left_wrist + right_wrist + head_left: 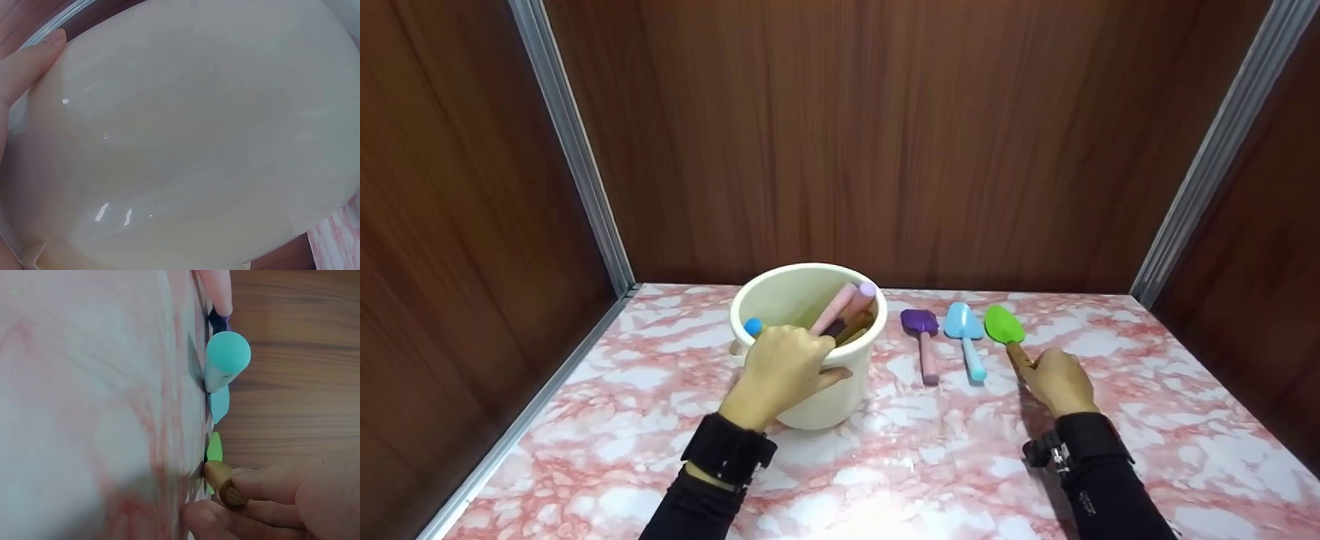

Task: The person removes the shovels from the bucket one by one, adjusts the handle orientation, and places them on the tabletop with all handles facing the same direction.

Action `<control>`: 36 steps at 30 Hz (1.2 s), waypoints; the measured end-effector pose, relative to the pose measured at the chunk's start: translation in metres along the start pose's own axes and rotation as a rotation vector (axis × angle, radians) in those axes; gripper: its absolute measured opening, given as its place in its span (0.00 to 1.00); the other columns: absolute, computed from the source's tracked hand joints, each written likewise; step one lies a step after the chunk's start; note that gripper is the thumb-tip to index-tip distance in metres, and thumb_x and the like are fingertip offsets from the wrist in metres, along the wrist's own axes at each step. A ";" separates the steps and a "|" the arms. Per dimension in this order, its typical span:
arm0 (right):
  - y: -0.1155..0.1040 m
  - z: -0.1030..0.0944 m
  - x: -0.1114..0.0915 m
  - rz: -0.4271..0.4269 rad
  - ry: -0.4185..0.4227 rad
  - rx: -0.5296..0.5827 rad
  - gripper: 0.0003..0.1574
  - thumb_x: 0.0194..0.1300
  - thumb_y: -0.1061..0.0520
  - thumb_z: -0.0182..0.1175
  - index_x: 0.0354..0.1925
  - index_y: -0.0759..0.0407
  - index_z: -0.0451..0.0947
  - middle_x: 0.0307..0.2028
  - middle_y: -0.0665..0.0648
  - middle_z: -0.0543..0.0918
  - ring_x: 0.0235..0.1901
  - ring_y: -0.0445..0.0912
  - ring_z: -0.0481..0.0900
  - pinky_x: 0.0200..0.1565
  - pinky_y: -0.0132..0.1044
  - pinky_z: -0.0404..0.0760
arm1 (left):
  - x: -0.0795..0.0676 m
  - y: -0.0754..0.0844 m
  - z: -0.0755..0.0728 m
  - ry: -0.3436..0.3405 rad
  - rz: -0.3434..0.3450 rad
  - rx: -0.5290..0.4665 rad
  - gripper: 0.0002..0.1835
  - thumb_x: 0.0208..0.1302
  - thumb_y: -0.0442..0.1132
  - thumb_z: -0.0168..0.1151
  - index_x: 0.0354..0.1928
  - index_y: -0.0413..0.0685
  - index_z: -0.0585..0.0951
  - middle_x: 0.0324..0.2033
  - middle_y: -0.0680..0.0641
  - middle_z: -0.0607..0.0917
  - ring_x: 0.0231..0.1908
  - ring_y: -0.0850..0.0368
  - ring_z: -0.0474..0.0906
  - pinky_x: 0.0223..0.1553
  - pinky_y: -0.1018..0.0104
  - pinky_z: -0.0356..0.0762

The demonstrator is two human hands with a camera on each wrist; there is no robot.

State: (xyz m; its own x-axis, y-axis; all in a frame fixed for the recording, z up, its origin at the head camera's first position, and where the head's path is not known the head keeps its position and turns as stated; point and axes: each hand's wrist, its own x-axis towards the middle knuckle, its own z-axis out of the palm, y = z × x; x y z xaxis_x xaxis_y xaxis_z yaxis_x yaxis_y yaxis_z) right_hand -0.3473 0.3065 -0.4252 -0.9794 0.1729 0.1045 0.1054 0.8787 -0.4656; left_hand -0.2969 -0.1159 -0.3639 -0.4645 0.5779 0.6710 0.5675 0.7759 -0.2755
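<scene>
Head view high over the marble table (930, 465); wrist views close, low.

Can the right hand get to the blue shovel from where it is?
Probably yes. The right hand pinches the brown handle of the green shovel, and the blue shovel lies right beside it on the table with nothing between. It would likely need to let go first.

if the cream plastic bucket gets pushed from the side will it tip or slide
The cream plastic bucket looks glossy and thin-walled, so probably light and apt to slide on the smooth pink marble-pattern tabletop. Tool handles lean against its rim, so it may tip. The left hand gripping its rim likely steadies it.
</scene>
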 end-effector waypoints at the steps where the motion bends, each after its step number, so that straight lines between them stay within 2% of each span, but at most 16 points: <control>1: 0.001 0.000 0.000 -0.003 0.007 0.001 0.46 0.77 0.25 0.49 0.24 0.61 0.80 0.28 0.63 0.83 0.28 0.56 0.81 0.30 0.49 0.72 | 0.000 0.000 0.000 -0.002 0.001 -0.004 0.27 0.56 0.65 0.79 0.22 0.52 0.81 0.15 0.53 0.80 0.16 0.50 0.79 0.16 0.57 0.69; 7: -0.001 0.003 0.001 -0.013 0.018 0.012 0.43 0.77 0.27 0.51 0.23 0.61 0.81 0.27 0.61 0.83 0.27 0.55 0.81 0.31 0.48 0.73 | 0.001 -0.001 0.000 0.001 0.007 -0.001 0.27 0.56 0.65 0.79 0.22 0.51 0.82 0.15 0.52 0.79 0.16 0.51 0.78 0.16 0.58 0.70; 17: 0.002 -0.002 0.002 0.002 -0.036 0.039 0.45 0.77 0.27 0.51 0.25 0.63 0.81 0.25 0.59 0.82 0.23 0.53 0.80 0.30 0.46 0.74 | 0.002 0.000 -0.001 -0.018 0.003 -0.003 0.27 0.57 0.66 0.77 0.23 0.51 0.82 0.14 0.52 0.79 0.16 0.52 0.78 0.16 0.58 0.70; 22: 0.002 -0.002 0.001 0.008 -0.072 0.051 0.47 0.76 0.25 0.50 0.28 0.66 0.83 0.25 0.58 0.82 0.23 0.51 0.80 0.30 0.44 0.75 | 0.001 0.000 -0.001 -0.023 0.001 0.012 0.27 0.57 0.66 0.78 0.23 0.51 0.82 0.14 0.52 0.78 0.16 0.52 0.78 0.16 0.58 0.69; 25: 0.001 -0.003 -0.003 0.014 -0.094 0.062 0.51 0.73 0.20 0.50 0.28 0.66 0.83 0.22 0.57 0.84 0.21 0.50 0.82 0.30 0.43 0.76 | -0.002 0.001 0.000 -0.004 0.005 0.019 0.27 0.56 0.66 0.79 0.22 0.52 0.82 0.14 0.53 0.79 0.15 0.51 0.79 0.16 0.58 0.69; 28: 0.001 -0.009 -0.006 0.015 -0.080 0.036 0.50 0.73 0.23 0.52 0.34 0.69 0.85 0.30 0.65 0.88 0.30 0.57 0.87 0.38 0.49 0.80 | -0.004 0.002 0.001 0.008 0.008 0.019 0.27 0.55 0.66 0.79 0.22 0.52 0.81 0.14 0.53 0.79 0.15 0.51 0.79 0.15 0.58 0.69; 30: 0.000 -0.017 -0.007 0.016 -0.060 0.024 0.44 0.75 0.30 0.55 0.43 0.73 0.85 0.41 0.72 0.88 0.41 0.64 0.87 0.45 0.56 0.80 | -0.004 0.002 0.002 0.008 0.009 0.019 0.27 0.55 0.66 0.79 0.22 0.52 0.81 0.14 0.54 0.78 0.15 0.51 0.79 0.15 0.58 0.69; 32: -0.005 -0.026 -0.008 0.008 -0.033 0.012 0.36 0.77 0.39 0.57 0.53 0.74 0.83 0.53 0.77 0.84 0.52 0.71 0.83 0.49 0.62 0.78 | -0.003 0.002 0.002 0.003 0.010 0.020 0.27 0.55 0.66 0.79 0.22 0.52 0.81 0.14 0.54 0.78 0.15 0.51 0.79 0.15 0.58 0.69; 34: -0.013 -0.036 -0.009 -0.020 0.001 0.020 0.31 0.76 0.46 0.58 0.56 0.74 0.82 0.56 0.77 0.83 0.54 0.72 0.82 0.49 0.63 0.78 | -0.001 0.001 0.001 0.001 0.010 0.021 0.27 0.55 0.66 0.79 0.22 0.52 0.81 0.14 0.54 0.78 0.16 0.51 0.79 0.16 0.58 0.69; 36: -0.024 -0.044 -0.012 -0.064 0.043 0.023 0.30 0.77 0.46 0.59 0.56 0.73 0.83 0.55 0.76 0.84 0.52 0.71 0.83 0.47 0.62 0.79 | 0.000 0.000 0.000 -0.001 0.007 0.024 0.27 0.56 0.66 0.79 0.22 0.52 0.81 0.14 0.54 0.78 0.16 0.51 0.79 0.16 0.58 0.69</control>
State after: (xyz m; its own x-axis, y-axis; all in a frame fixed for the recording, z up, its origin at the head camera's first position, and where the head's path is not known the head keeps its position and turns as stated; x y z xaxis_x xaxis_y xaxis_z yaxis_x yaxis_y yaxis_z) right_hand -0.3305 0.3032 -0.3772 -0.9757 0.1357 0.1718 0.0383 0.8783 -0.4765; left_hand -0.2969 -0.1159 -0.3637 -0.4612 0.5839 0.6681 0.5546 0.7774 -0.2967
